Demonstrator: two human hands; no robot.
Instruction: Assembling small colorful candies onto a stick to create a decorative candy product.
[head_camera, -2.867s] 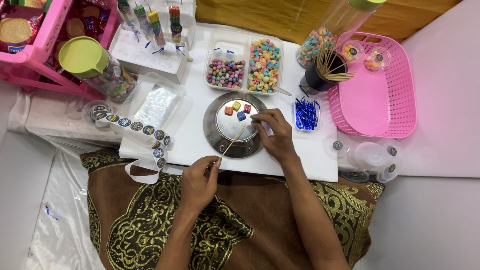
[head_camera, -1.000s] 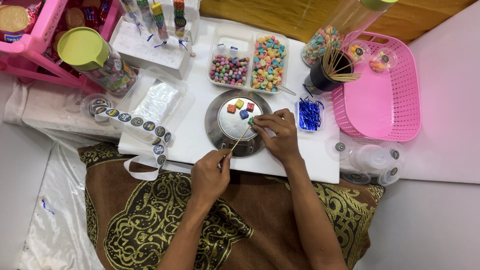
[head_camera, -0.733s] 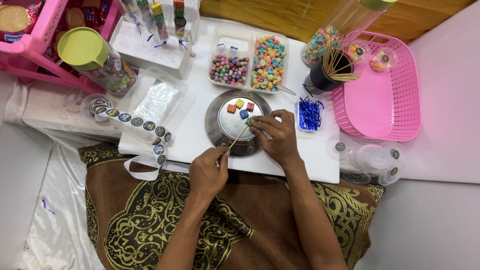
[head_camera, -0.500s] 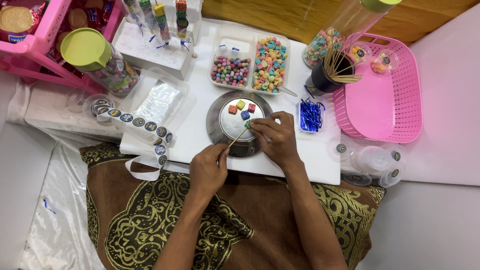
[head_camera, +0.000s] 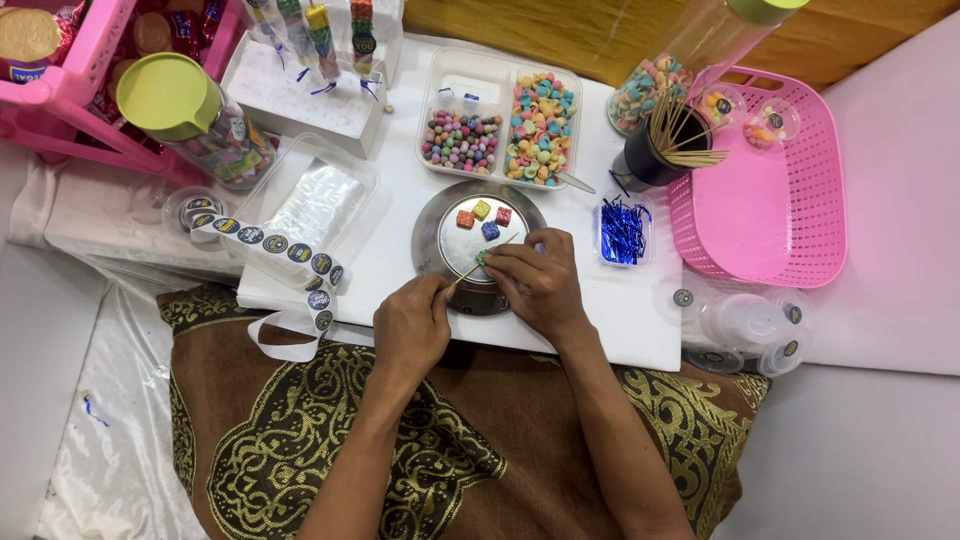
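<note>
1. Since the earlier frames little has shifted: both hands stay at the near edge of the round metal plate (head_camera: 440, 225); the skewer tip keeps to the same spot by the right fingers.
2. Left hand (head_camera: 412, 325) sits at the plate's near-left rim, thumb and forefinger pinching the lower end of a thin wooden skewer (head_camera: 484, 259); other fingers curled in.
3. Skewer slants up and right across the plate toward the right hand.
4. Right hand (head_camera: 540, 280) rests over the plate's near-right part, fingertips pressed together on a small green candy (head_camera: 482, 257) at the skewer; exact contact too small to tell.
5. Four candy cubes (head_camera: 483, 216), orange, yellow, red and blue, lie on the plate's far half, apart from the hands.
6. Beyond the plate: clear two-part tray of coloured candies (head_camera: 503, 125).
7. Right of the plate: small tub of blue twist ties (head_camera: 625, 230), then black cup of skewers (head_camera: 652, 160), then pink basket (head_camera: 790, 220).
8. Left of the plate: sticker strip (head_camera: 275, 245) and clear bags (head_camera: 315, 200).
</note>
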